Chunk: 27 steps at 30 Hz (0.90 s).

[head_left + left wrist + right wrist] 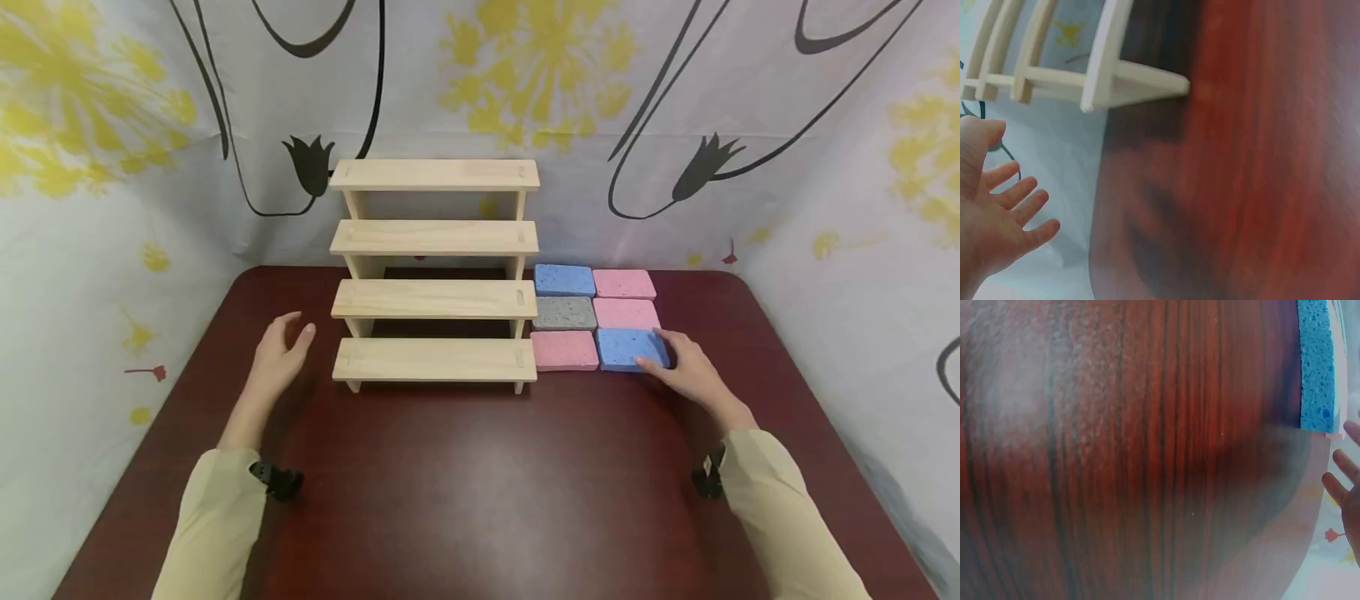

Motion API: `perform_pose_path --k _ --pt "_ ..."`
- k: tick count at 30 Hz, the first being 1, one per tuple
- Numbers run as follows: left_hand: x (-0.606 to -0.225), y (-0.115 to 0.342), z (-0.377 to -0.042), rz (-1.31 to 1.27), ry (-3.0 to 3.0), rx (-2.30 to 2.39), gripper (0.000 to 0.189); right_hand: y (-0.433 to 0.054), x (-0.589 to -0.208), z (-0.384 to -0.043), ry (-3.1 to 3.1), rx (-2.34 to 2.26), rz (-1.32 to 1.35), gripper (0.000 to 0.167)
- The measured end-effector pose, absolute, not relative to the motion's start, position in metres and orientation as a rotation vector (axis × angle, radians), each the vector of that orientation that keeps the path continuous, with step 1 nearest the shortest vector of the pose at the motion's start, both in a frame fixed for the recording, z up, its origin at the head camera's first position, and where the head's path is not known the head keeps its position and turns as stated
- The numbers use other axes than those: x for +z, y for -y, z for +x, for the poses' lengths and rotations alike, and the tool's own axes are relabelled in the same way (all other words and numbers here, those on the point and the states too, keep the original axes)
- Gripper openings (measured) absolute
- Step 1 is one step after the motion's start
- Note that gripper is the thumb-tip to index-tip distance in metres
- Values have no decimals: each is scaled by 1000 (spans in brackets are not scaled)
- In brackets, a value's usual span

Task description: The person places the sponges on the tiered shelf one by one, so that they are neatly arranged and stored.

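The near blue rectangular sponge [630,348] is touched at its right edge by the right hand [693,372], fingers loosely spread, not clamped. The left hand [279,357] is held open, fingers apart, just left of the pale four-step wooden riser [435,360], nothing gripped. No writing is seen.

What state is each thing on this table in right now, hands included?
Wooden step shelf: upright, all four steps bare.
Six sponges: flat, side by side beside the shelf.
Near blue sponge: touched by right hand.
Left hand: fingers relaxed, holding nothing.
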<state>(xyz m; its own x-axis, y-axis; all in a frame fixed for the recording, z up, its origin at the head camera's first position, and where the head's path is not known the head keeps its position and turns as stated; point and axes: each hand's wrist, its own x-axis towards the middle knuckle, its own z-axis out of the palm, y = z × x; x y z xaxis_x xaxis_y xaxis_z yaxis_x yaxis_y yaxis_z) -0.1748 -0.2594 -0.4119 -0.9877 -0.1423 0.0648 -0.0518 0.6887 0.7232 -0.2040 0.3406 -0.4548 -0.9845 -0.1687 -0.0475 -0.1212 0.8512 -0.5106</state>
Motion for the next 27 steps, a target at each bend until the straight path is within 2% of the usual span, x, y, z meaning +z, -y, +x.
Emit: perform_pose_path --k 9,14,19,27 --pt "-387 230 -211 251 2681 -1494 57 -344 -458 -205 -2988 -548 -311 91" --pt "-380 224 -227 379 2747 -1572 56 -337 -460 -205 -2972 -534 -297 90" --pt "-379 227 -232 490 2817 -1650 54 -331 -464 -204 -2934 -594 -271 87" --pt "-372 226 -237 474 2792 -1806 53 -337 -457 -205 -2868 -717 -234 87"
